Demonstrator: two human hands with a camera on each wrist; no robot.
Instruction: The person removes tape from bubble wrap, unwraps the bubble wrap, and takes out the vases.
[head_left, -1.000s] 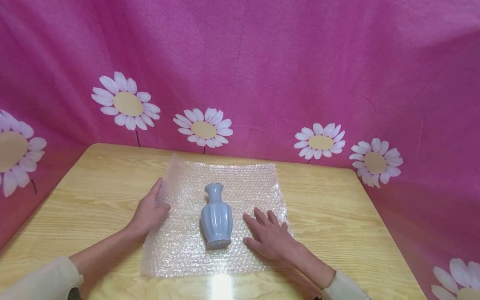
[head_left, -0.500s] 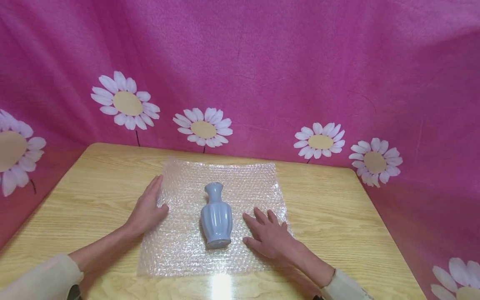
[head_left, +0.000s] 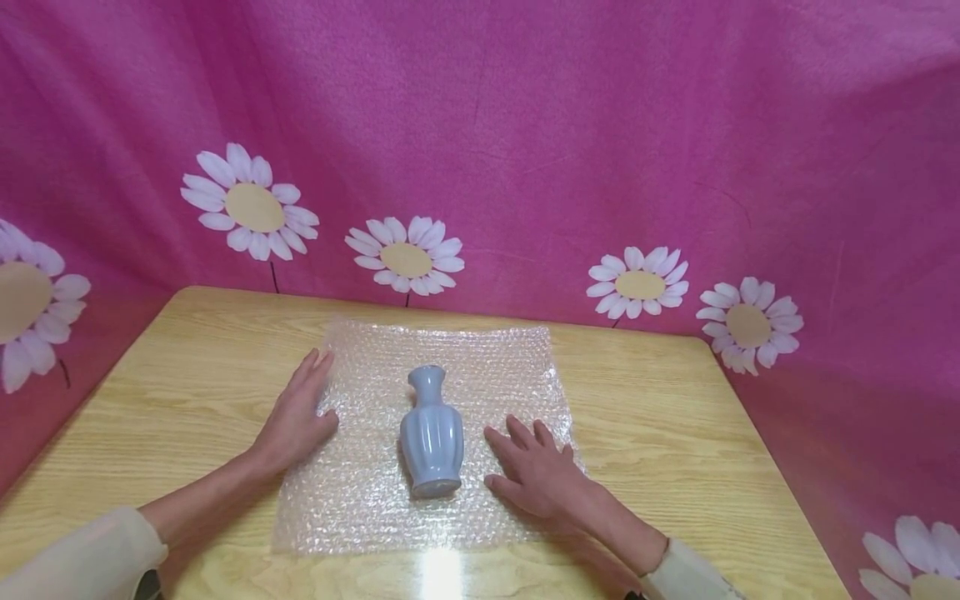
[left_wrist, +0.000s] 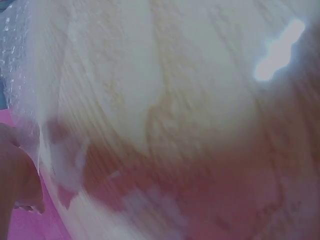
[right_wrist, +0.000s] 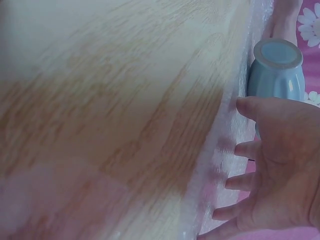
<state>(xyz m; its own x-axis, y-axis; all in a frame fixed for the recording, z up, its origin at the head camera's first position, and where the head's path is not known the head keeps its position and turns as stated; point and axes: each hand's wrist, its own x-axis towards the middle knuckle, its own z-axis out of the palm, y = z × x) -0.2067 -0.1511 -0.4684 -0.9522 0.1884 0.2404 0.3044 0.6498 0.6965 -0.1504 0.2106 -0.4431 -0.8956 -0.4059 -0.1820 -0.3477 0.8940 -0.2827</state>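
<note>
A pale blue vase (head_left: 432,437) lies on its side on a sheet of bubble wrap (head_left: 360,508), its neck pointing away from me. At the sheet's left edge is my left hand (head_left: 295,421), fingers extended and thumb apart over the wrap. My right hand (head_left: 542,475) rests on the right part of the sheet with its fingers spread, just beside the vase and apart from it. In the right wrist view the vase's base (right_wrist: 278,53) faces the camera beyond the right hand (right_wrist: 285,165). Only part of the left hand (left_wrist: 17,175) shows in the left wrist view.
The sheet lies on a light wooden table (head_left: 660,417) with rounded far corners. A pink cloth (head_left: 510,150) printed with white daisies hangs behind the table and along both sides. Light glares off the table's near edge (head_left: 442,575).
The left hand has loosened from the wrap's left edge and its fingers have straightened. That edge has settled flat, slightly further left. The vase and right hand stay put.
</note>
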